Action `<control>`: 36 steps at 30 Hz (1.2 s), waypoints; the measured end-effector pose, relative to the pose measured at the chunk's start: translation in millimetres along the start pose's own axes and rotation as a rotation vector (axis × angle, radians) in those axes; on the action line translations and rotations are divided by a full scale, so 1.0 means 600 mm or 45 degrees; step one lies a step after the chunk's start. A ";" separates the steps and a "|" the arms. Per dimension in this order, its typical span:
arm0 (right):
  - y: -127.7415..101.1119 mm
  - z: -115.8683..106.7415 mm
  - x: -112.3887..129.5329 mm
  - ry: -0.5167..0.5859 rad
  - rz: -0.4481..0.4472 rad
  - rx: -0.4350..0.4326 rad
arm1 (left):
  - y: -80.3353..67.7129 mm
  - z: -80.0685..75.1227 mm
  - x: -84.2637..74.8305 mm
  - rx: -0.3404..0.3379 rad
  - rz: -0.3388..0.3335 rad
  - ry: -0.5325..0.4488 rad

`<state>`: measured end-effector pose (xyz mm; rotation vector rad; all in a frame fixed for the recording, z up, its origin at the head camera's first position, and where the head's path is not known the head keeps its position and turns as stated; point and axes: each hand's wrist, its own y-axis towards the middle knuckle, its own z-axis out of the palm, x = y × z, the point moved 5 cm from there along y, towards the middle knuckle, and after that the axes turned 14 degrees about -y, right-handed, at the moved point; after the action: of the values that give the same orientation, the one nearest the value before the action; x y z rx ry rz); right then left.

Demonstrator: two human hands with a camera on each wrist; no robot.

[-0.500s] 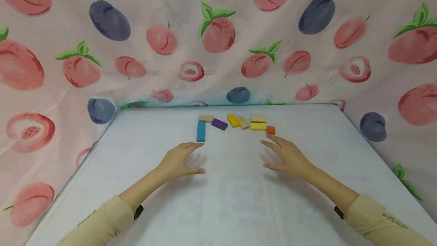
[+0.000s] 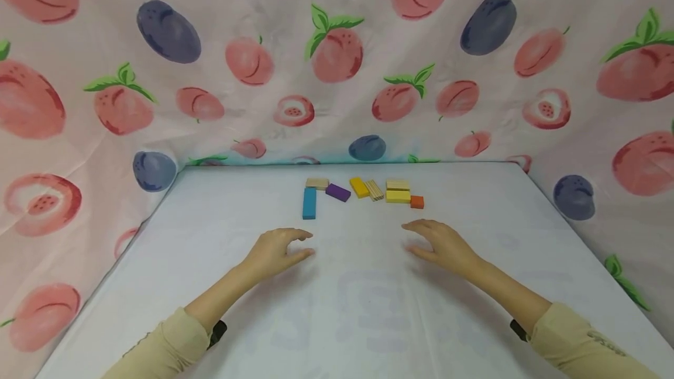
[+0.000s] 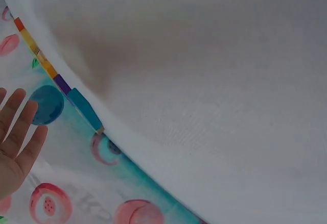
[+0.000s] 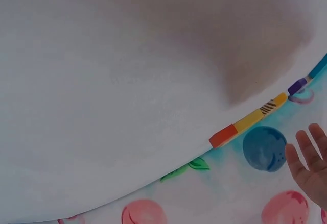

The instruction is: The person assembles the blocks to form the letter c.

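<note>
Both hands had drawn back toward the person since the earlier frame, away from the row of blocks, whose places had not changed. The left hand (image 2: 276, 250) hovered low over the table (image 2: 210, 238), fingers loosely bent and apart, holding nothing; the right hand (image 2: 441, 243) did the same on the other side, palm down, fingers relaxed. The two hands were well apart from each other.

The blocks lay in a loose line near the far edge of the table. The blue block (image 2: 309, 203) was a long flat bar lying lengthwise toward the person, nearest the left hand but apart from it. Just behind its far end sat a plain wooden block (image 2: 317, 183). Beside these lay a purple block (image 2: 338, 192), turned at a slant, then a yellow block (image 2: 360, 186) and a striped wooden block (image 2: 375, 189), both also slanted and close together. Further right, a pale yellow block (image 2: 398, 196) lay against another plain wooden block (image 2: 398, 184) behind it, and a small orange block (image 2: 417, 202) lay just beside them, nearest the right hand.

From the wrist views, the blocks showed only as a thin coloured strip along the table's edge.
</note>
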<state>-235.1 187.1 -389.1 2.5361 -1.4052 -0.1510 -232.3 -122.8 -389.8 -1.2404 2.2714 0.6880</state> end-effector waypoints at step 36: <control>0.040 0.006 0.054 -0.016 -0.097 0.007 | 0.107 0.004 0.060 -0.174 -0.275 -0.021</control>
<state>-238.4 146.8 -385.7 2.5992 -1.3156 -0.1773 -304.8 -113.7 -400.2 -1.5111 2.0661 0.7789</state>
